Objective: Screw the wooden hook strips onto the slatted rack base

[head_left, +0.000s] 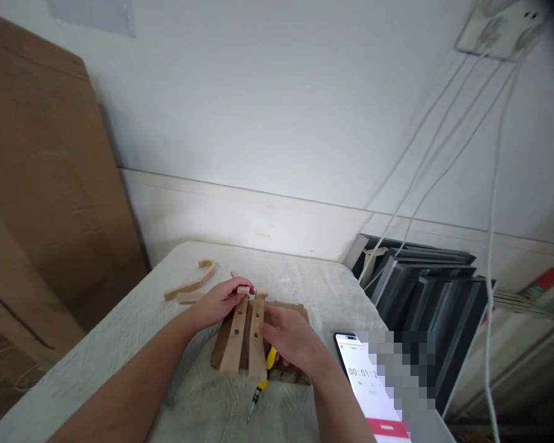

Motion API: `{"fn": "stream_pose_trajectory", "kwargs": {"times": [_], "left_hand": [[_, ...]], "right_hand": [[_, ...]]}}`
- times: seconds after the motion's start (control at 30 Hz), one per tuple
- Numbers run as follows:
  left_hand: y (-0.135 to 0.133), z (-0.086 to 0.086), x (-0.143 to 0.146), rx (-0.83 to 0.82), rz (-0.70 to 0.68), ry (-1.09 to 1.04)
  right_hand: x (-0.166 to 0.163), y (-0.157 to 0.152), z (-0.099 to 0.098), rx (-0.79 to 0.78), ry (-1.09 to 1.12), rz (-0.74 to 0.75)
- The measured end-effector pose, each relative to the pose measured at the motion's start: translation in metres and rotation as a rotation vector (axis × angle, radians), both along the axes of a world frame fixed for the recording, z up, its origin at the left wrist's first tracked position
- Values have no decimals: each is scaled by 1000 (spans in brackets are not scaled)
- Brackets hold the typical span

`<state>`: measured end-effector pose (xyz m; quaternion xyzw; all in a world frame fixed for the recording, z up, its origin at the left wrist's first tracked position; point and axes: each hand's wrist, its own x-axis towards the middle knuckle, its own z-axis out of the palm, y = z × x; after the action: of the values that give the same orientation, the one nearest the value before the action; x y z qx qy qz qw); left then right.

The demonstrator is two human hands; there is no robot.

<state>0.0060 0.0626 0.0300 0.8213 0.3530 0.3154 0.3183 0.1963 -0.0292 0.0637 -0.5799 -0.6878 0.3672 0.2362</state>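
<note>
Two light wooden hook-shaped pieces lie side by side across a darker brown wooden board on the table. My left hand rests at their far ends, its fingers curled over the top of the left piece. My right hand is closed on a yellow-handled screwdriver, whose tip points toward me, and its thumb touches the right piece.
Two more wooden hook pieces lie farther back on the white-covered table. A phone showing a timer lies at the right. Cardboard leans at the left; dark panels and white cables stand at the right.
</note>
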Motion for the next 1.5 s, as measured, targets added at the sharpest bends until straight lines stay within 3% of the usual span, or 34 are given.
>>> {"fn": "stream_pose_trajectory", "kwargs": {"times": [0.17,0.3,0.53,0.8,0.93,1.03,1.5], "left_hand": [[-3,2,1,-55,10,-15],[-4,3,1,-50,8,-14],[-7,3,2,-36,31,-14],[-7,-5,15,14,154,-59],[-4,-14,20,46,213,-90],[-4,-16,21,73,230,-86],[-8,-12,21,72,233,-75]], "right_hand": [[3,3,-3,-106,13,-186],[13,7,-7,-6,56,-270],[27,16,-14,134,428,-379],[10,19,-17,-13,280,-178],[6,18,-15,63,95,-110],[6,18,-16,123,10,-128],[5,16,-13,131,-29,-98]]}}
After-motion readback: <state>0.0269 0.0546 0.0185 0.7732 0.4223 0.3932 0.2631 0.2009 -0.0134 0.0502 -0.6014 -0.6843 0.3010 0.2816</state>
